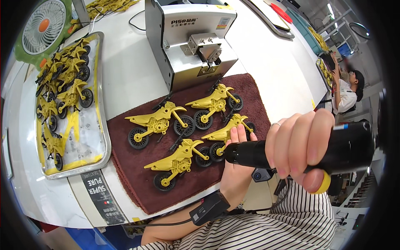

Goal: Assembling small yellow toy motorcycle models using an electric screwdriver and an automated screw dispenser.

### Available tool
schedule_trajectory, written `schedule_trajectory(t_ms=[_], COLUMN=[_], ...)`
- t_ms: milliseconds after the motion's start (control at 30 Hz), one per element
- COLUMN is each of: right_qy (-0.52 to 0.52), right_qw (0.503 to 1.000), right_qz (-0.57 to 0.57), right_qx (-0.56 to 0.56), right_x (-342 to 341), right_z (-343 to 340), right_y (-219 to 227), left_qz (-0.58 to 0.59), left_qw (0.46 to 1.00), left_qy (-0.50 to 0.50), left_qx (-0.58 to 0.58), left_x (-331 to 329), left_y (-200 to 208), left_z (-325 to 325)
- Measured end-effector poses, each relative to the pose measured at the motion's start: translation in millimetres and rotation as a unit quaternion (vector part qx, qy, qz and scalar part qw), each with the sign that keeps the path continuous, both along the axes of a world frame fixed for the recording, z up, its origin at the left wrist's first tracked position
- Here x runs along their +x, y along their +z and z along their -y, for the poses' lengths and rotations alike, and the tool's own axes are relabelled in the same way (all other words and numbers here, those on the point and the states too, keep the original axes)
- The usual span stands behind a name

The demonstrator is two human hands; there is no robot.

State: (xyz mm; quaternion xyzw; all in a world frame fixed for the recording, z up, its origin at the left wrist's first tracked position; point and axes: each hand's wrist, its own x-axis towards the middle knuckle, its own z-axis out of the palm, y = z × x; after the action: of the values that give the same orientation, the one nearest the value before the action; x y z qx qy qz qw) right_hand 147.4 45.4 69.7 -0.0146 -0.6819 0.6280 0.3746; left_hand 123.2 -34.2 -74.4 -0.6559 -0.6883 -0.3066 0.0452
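My right hand (298, 143) is wrapped round a black cylindrical power screwdriver (350, 146), its narrow end pointing left. A yellow cover sits on the thumb, and a ring is on one finger. My left hand (237, 177) lies under the screwdriver's tip, partly hidden by it, with fingers stretched beside the rightmost toy motorcycle (227, 131). Whether they touch it is hard to see. Three more yellow toy motorcycles with black wheels lie on the brown cloth: one at the front (177, 162), one at left (156, 121), one at the back (212, 102).
A metal tray (102, 137) of several yellow motorcycles stands at left, near a green fan (43, 29). Behind the brown cloth (133, 183) stands a silver screw-feeding machine (183, 54). A black box with a cable (210, 208) is at my left wrist. A co-worker (348, 91) sits far right.
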Motion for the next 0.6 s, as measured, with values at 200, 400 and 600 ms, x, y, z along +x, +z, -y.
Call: schedule_trajectory(t_ms=[200,400,600], right_qy=[0.007,0.025,0.112], right_qw=[1.0,0.999,0.992], right_qz=[0.001,0.021,-0.056], right_qx=[0.008,0.039,-0.032], right_x=[-13.1,-17.0,-12.8], right_z=[4.3,6.4,-27.3], right_y=[-1.0,10.1,21.9], left_qz=[0.024,0.018,-0.057], left_qw=[0.999,1.0,0.997], left_qy=[0.013,-0.022,-0.013], left_qx=[0.018,-0.002,-0.049], left_x=[-7.1,-11.6,-17.7], left_y=[-6.8,6.4,0.2], left_z=[0.2,3.9,9.0])
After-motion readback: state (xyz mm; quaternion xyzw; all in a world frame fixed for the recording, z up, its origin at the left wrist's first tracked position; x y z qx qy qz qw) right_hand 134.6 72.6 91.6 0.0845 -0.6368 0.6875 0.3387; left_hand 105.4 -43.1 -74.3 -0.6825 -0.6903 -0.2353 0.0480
